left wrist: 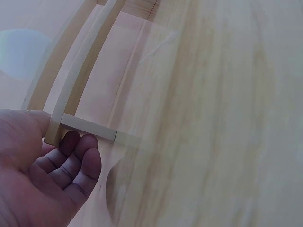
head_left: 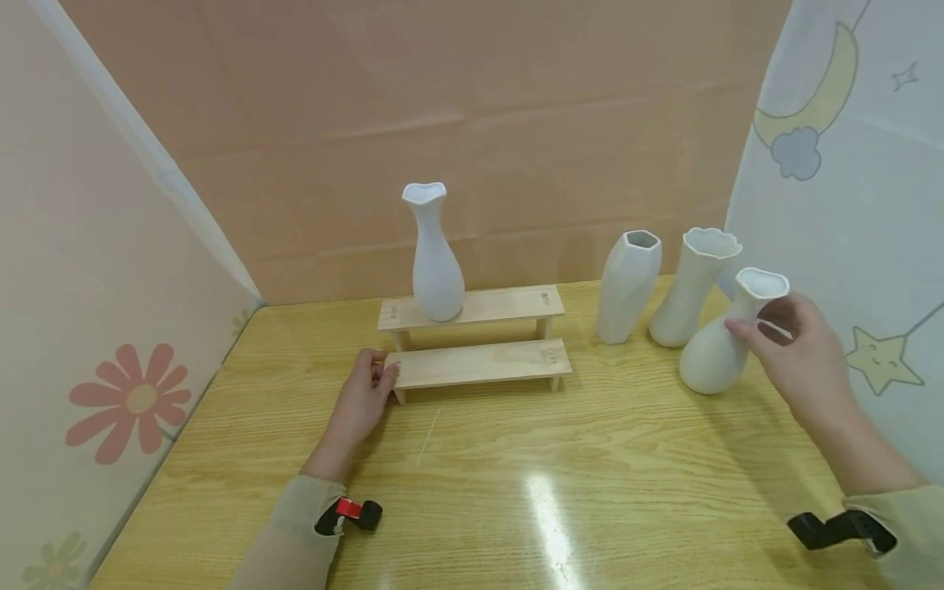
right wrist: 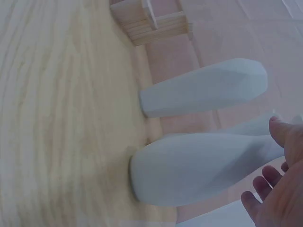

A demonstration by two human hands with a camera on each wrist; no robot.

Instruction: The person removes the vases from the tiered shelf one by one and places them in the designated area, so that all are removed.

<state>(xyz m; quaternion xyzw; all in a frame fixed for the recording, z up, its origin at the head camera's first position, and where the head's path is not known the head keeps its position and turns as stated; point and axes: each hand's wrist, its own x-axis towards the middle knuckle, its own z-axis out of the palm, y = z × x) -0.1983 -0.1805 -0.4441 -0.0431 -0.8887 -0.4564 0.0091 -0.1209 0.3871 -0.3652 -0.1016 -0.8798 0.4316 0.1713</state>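
Note:
My left hand (head_left: 366, 382) pinches the left end of the lower wooden riser (head_left: 479, 365); in the left wrist view the fingers (left wrist: 90, 163) curl under the board's end by its leg. On the right, my right hand (head_left: 804, 352) holds a white vase (head_left: 714, 357) by its narrow neck, thumb in front. That vase has a round belly and a wavy rim, and its base (right wrist: 142, 179) is at the table in the right wrist view. Partly hidden, the other fingers lie on the neck's far side.
Behind the lower riser stands a taller wooden riser (head_left: 505, 305) bearing a slender white vase (head_left: 438, 274). A faceted white vase (head_left: 627, 291) and a scalloped-rim vase (head_left: 689, 291) stand beside the held one. Fabric walls (head_left: 472, 139) border the wooden table (head_left: 472, 467).

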